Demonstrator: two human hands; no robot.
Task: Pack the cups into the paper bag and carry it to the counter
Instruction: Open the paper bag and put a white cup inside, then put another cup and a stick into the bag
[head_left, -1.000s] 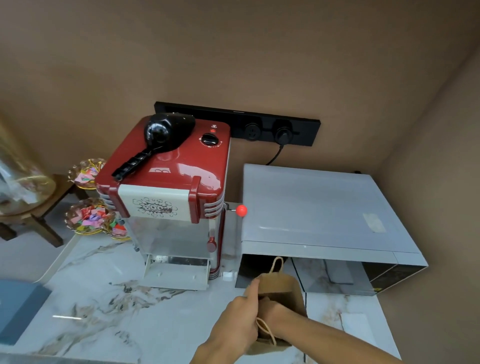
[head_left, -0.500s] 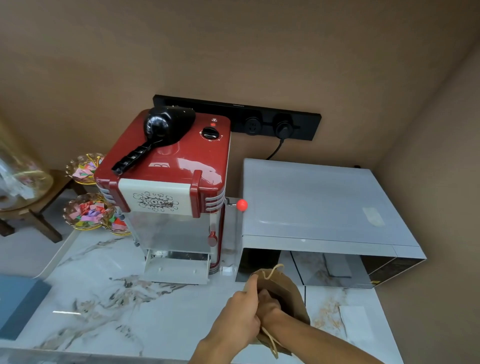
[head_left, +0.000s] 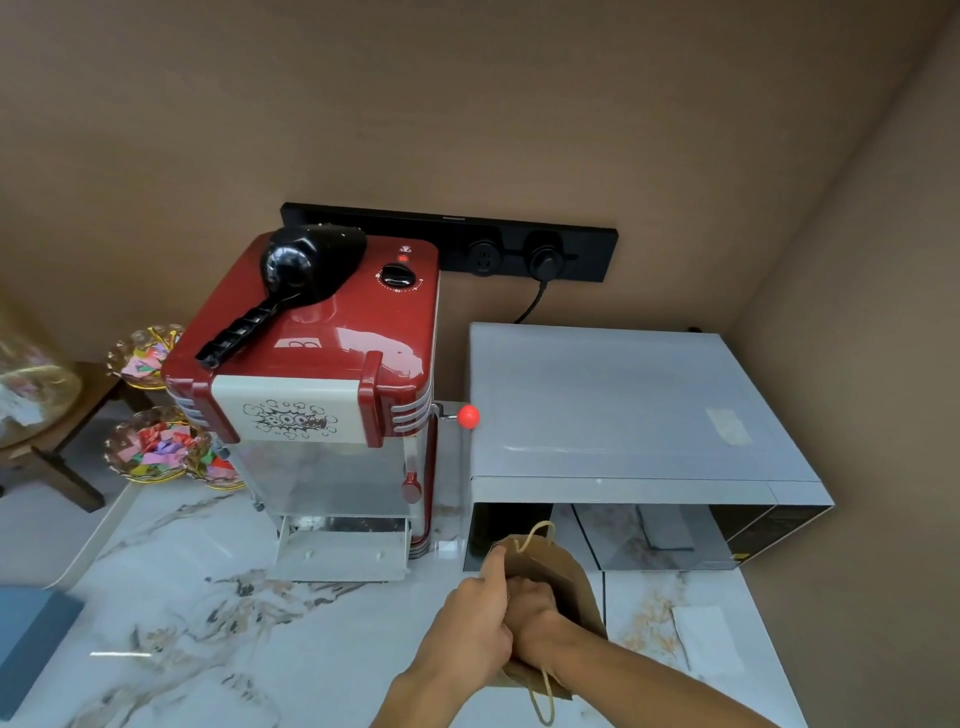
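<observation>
Paper bag (head_left: 563, 577) sits low centre of the frame on the marble worktop (head_left: 208, 623), my left hand (head_left: 470, 623) pinching its rim open, I judge, so my right hand (head_left: 535, 616), fingers hidden inside, can reach in.

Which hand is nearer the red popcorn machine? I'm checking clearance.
Left. The left hand grips the paper bag nearest the red popcorn machine; the right hand is farther right, inside the bag.

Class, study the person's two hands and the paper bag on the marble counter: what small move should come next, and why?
Probably draw the right hand out of the paper bag. It reaches into the mouth while the left hand pinches the near edge open; no cups show outside the bag.
</observation>
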